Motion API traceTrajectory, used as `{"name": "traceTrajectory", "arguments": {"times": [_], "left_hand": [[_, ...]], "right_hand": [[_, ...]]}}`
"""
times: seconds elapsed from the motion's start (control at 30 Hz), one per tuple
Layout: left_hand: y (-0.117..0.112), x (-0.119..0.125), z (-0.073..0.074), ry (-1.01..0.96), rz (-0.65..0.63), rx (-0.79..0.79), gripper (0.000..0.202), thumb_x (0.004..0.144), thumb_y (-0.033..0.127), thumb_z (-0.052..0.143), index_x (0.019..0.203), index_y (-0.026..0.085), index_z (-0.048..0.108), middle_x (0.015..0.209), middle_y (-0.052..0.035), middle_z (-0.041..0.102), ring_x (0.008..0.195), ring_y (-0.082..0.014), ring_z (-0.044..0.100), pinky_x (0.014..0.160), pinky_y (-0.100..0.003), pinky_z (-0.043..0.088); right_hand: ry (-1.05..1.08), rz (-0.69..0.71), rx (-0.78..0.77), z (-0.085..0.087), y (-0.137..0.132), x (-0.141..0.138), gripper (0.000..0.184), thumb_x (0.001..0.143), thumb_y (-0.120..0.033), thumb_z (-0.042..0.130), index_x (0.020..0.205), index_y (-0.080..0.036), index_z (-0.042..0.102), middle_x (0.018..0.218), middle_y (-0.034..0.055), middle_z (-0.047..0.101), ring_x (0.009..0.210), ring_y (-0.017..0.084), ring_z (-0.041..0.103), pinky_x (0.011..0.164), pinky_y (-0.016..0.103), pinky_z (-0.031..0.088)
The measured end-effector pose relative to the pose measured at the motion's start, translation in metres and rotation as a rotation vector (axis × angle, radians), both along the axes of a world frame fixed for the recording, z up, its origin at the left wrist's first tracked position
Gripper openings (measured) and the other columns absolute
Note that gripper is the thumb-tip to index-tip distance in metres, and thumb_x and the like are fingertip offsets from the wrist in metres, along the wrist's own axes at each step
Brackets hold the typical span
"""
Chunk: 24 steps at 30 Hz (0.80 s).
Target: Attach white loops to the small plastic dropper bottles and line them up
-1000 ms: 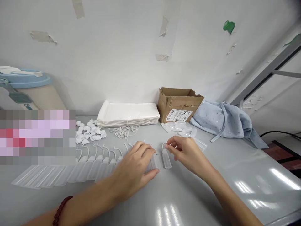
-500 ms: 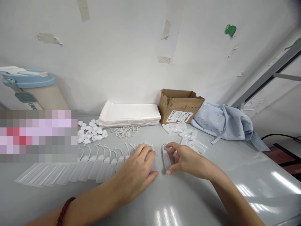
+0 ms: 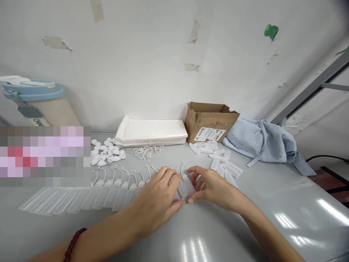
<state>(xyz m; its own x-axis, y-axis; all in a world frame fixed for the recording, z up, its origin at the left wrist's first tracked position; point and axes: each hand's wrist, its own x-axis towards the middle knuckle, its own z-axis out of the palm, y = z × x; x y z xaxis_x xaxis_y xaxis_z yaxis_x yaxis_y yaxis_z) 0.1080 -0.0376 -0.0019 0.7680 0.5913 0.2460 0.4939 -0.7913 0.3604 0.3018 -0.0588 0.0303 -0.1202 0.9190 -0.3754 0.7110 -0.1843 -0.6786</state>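
Observation:
A long row of translucent plastic squeeze bottles (image 3: 101, 196) lies side by side on the grey table, each with a thin curved white tube at its top. My left hand (image 3: 160, 193) is curled over the right part of this row, thumb at the near side and fingers at the far side, hiding several bottles. At the row's right end, my right hand (image 3: 209, 187) grips one bottle (image 3: 188, 185) between thumb and fingers, up against its neighbour. Its tube points up and away from me.
White nozzle caps (image 3: 109, 153) and loose thin tubes (image 3: 145, 153) lie behind the row. Further right are bare bottles (image 3: 230, 169). A white envelope stack (image 3: 152, 131), a cardboard box (image 3: 209, 125), a blue cloth (image 3: 261, 142) and a large tumbler (image 3: 54, 109) stand along the wall.
My right hand has moved slightly left with its bottle, closing the gap to the row. My left hand has stayed over the bottles.

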Motion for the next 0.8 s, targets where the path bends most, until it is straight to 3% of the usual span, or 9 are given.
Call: {"name": "traceTrajectory", "arguments": {"times": [0.3,0.8], "left_hand": [[0.001,0.000,-0.001,-0.023,0.004,-0.020,0.028,0.081,0.022,0.061,0.106,0.016,0.050,0.108,-0.0099,0.055,0.106,-0.0280,0.047,0.087,-0.045,0.048],[0.000,0.000,0.003,-0.028,-0.001,-0.029,0.032,0.080,0.021,0.063,0.108,0.015,0.049,0.108,-0.0097,0.056,0.106,-0.0273,0.048,0.087,-0.044,0.048]], "right_hand": [[0.121,0.005,0.038,-0.009,-0.001,0.002,0.057,0.061,-0.015,0.073,0.114,-0.018,0.056,0.087,0.0016,0.060,0.072,0.015,0.061,0.067,0.028,0.049],[0.081,0.030,0.007,0.000,0.000,-0.002,0.060,0.061,-0.018,0.075,0.117,-0.016,0.055,0.090,0.0021,0.060,0.073,0.015,0.059,0.067,0.027,0.048]]}}
